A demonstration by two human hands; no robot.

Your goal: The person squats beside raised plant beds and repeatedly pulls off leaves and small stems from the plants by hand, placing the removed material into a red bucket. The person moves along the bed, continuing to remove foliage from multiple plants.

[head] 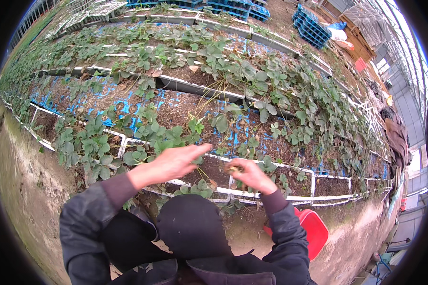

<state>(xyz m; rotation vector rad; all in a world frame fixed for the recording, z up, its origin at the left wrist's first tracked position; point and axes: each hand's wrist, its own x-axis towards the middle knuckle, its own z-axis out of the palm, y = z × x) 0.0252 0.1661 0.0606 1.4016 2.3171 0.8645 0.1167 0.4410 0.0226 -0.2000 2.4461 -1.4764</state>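
My left hand is stretched out over the leaves of a strawberry-like plant at the near planter row, its fingers extended and apart from my right hand. Over the soil of a white-rimmed planter box, my right hand has its fingers curled around some small dry, yellowish plant bits. The fingers are slightly blurred. Thin stems and a brown dry leaf lie between the two hands. Low green leaves hang at the box's front edge, just before my knee.
Blue plastic trays partly covered with soil lie behind the near boxes. Farther rows of grey planter troughs hold dense plants. A red plastic stool or container stands at my right. Blue pallets are stacked at the back.
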